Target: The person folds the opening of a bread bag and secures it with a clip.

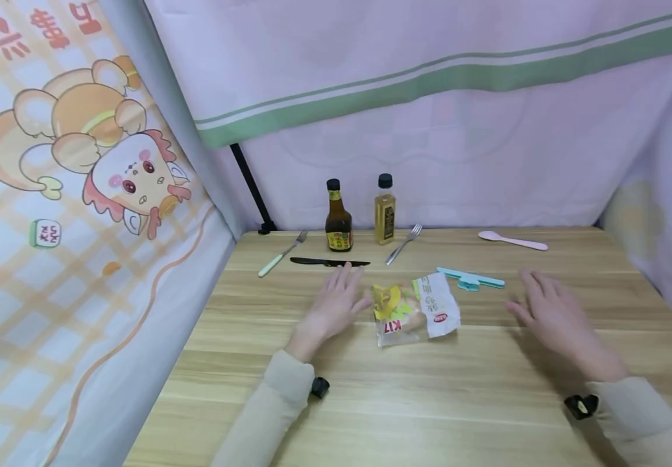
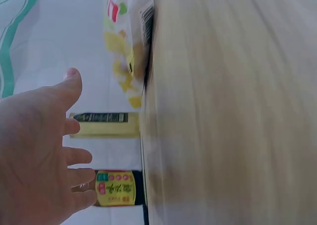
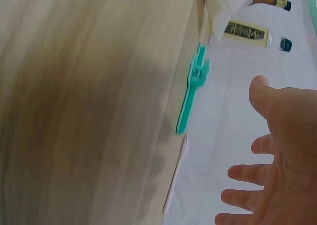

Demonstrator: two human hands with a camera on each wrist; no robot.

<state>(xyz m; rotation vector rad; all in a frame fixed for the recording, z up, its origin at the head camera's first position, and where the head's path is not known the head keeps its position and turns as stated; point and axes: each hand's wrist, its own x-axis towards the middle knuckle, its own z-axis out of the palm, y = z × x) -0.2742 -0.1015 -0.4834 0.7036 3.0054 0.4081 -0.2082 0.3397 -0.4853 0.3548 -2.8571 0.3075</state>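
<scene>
On the table, a bag lies between left hand and right hand, probably for easy reach, their fingers loosely extended and empty, as far as blur shows.

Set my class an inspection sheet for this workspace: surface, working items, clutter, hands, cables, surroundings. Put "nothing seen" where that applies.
Surface: wood-grain tabletop.
Working items: printed plastic food bag, lying between the hands; turquoise sealing clip, lying near the bag's far right corner.
Clutter: green-handled fork, black knife, brown sauce bottle, yellow oil bottle, metal fork, pale pink spoon; both bottles upright and capped.
Hands: left hand and right hand both open, holding nothing.
Cables: nothing seen.
Surroundings: cartoon-printed cloth at left; pale curtain with green band behind; black pole at rear left.
</scene>
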